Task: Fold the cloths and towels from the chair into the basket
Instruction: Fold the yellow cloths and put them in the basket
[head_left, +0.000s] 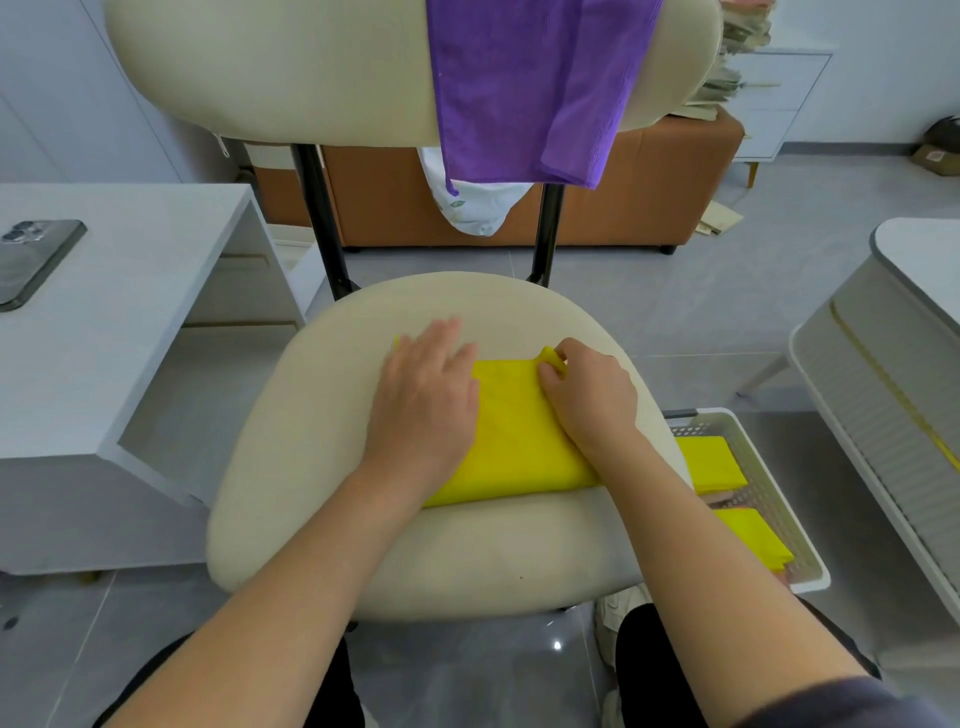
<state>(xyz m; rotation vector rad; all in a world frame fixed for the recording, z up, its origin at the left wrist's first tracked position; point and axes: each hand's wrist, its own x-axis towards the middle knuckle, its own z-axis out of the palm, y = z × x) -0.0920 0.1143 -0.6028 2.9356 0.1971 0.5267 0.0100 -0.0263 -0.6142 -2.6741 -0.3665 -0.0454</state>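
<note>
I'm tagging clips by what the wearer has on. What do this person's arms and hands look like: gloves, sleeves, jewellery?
No gloves, rings or watch show on the left hand or the right hand. Both forearms are uncovered. A dark greyish sleeve covers the right arm only near the frame's lower corner; no sleeve is in view on the left.

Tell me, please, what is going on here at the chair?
A person is folding a yellow cloth on the chair seat. The left hand presses flat on the cloth, while the right hand pinches its far corner. A purple cloth hangs over the backrest, not yet folded. The basket on the floor to the right already holds folded yellow cloths.
</note>
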